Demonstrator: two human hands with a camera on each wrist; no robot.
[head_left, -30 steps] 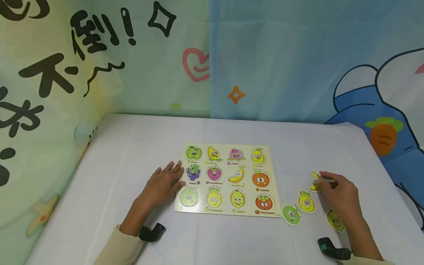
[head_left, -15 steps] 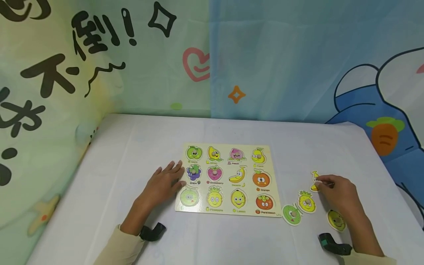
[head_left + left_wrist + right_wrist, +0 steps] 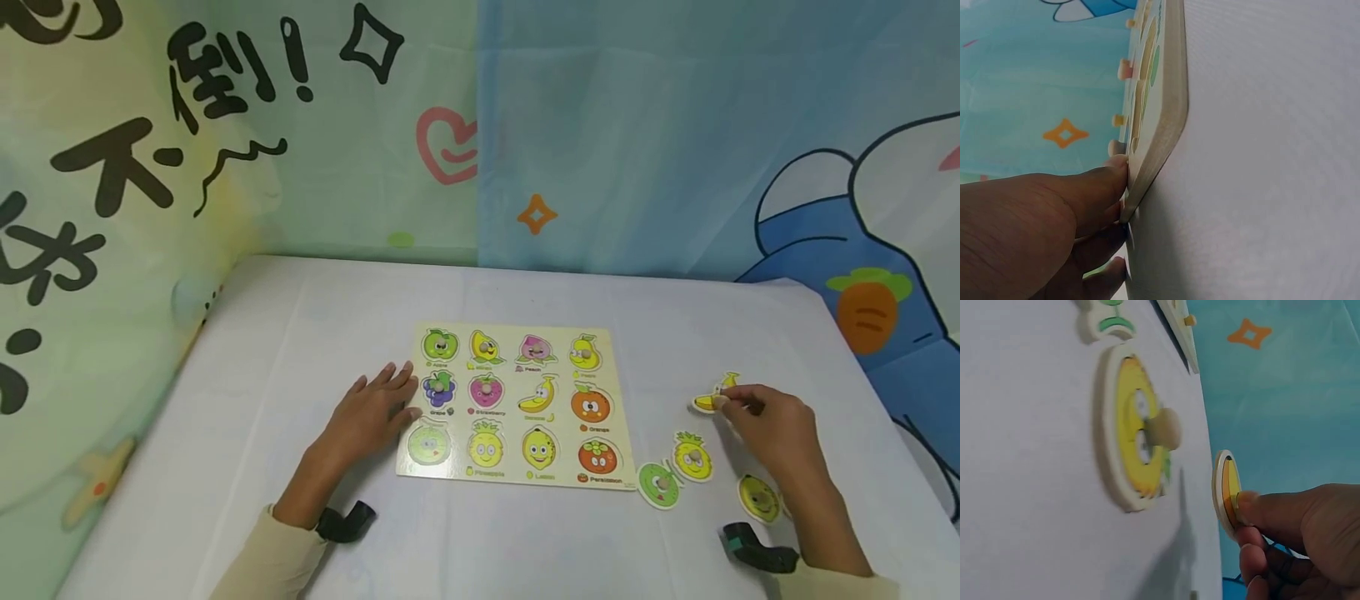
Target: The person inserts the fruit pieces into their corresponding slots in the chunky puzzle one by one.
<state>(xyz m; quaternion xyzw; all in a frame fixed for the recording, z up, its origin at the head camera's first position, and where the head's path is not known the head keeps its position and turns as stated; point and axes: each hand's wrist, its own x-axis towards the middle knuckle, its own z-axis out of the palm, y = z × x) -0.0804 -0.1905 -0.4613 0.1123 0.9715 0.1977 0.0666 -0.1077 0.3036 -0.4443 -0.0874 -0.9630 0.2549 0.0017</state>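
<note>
Pinched between thumb and fingers of my right hand (image 3: 776,429) is a banana puzzle piece (image 3: 705,403). In the right wrist view, this banana piece (image 3: 1225,487) shows edge-on, apart from the white tabletop. My left hand (image 3: 367,425) rests at the left edge of a wooden fruit puzzle board (image 3: 567,454), fingers extended. In the left wrist view, the thumb touches the corner of the board (image 3: 1174,94). Knobbed pieces, such as the strawberry (image 3: 486,392) and grapes (image 3: 438,389), sit in the board's upper rows; the banana space (image 3: 537,397) shows only its printed picture.
Right of the board lie a round green fruit piece (image 3: 659,486), a pineapple piece (image 3: 692,458) and a lemon piece (image 3: 759,498). Another piece is mostly hidden by the right forearm. Printed cloth (image 3: 637,150) hangs behind the white table (image 3: 337,308).
The right hand has taken hold of the banana piece, turned it and moved it slightly away from me, off its former spot. The left hand and the board have stayed put.
</note>
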